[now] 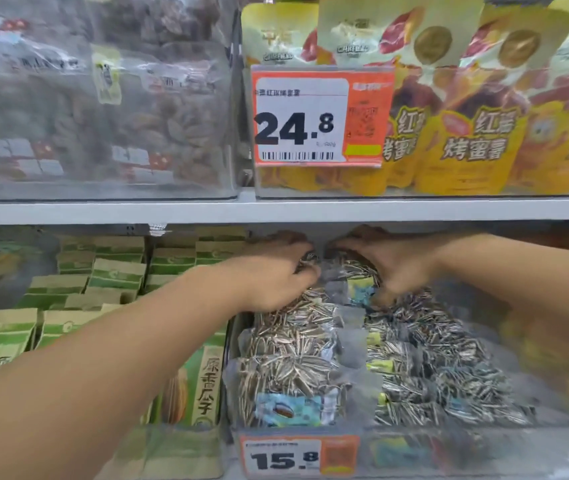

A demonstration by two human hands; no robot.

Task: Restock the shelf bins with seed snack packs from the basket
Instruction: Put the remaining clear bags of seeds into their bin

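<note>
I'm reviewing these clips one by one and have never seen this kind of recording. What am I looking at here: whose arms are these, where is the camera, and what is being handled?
There is no machine: a person wears one wide-angle camera on the head, so you see their own two bare arms reaching forward. The left hand and right hand both grip a clear sunflower seed pack at the back of the lower shelf bin, which holds more seed packs and carries a 15.8 price tag. Left of it stand green paper seed bags. On the shelf above are yellow sweet potato pouches behind a 24.8 price tag, and clear bags of brown snacks. The basket is not in view.
</note>
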